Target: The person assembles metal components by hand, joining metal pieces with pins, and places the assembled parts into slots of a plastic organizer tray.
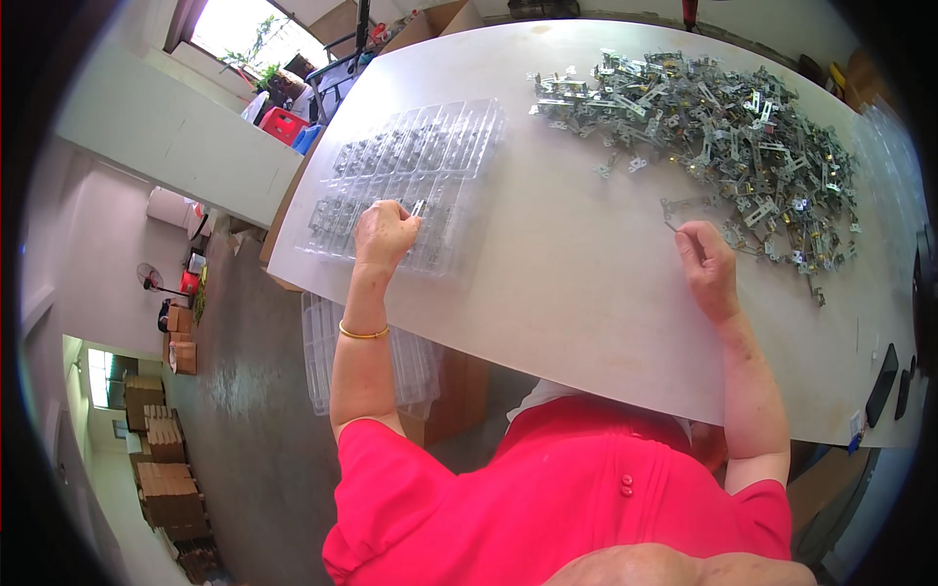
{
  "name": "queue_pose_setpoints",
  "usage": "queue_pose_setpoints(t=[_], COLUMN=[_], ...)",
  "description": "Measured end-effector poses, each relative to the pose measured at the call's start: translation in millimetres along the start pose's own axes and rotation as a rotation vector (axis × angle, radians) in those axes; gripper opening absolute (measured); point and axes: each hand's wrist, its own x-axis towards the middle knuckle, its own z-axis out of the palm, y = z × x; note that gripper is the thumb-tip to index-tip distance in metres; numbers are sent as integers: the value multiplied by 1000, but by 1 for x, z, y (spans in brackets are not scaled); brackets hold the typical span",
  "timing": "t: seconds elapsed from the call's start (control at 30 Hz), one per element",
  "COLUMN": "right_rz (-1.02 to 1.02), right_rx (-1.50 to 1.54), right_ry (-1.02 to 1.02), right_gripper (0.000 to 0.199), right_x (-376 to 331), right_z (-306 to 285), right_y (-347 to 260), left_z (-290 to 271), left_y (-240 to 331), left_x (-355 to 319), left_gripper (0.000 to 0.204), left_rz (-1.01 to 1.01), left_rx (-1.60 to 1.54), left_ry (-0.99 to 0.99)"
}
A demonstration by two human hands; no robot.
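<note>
A clear plastic tray (459, 137) with many small compartments lies on the left part of the white table (576, 293); several compartments hold small metal parts. My left hand (383, 234) rests over the tray's near edge, fingers closed on a small metal part (418, 207). My right hand (705, 269) is on the table to the right, pinching a thin metal part (674, 225) at the near edge of a big heap of small metal brackets (723, 127).
More clear trays (322, 352) are stacked below the table's left edge. Dark flat objects (882, 383) lie at the table's right edge. Cardboard boxes (161, 469) stand on the floor at left, with a fan (149, 278) and red crates (281, 125) farther off.
</note>
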Motion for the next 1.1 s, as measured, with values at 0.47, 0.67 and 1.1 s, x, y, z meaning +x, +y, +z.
queue_pose_setpoints(t=[0.47,0.67,1.1], right_rz=[-115,-61,-233], right_rx=[-17,-12,74], right_ry=[56,22,-354], right_gripper=[6,6,6], right_x=[1,-1,-19], right_z=[1,-1,8], right_y=[1,2,-17], left_z=[-10,0,97], left_y=[17,90,248], left_x=[-10,-32,-40], left_gripper=[23,11,8], left_rz=[37,344,998], left_rx=[233,-103,-447], left_ry=[93,336,141])
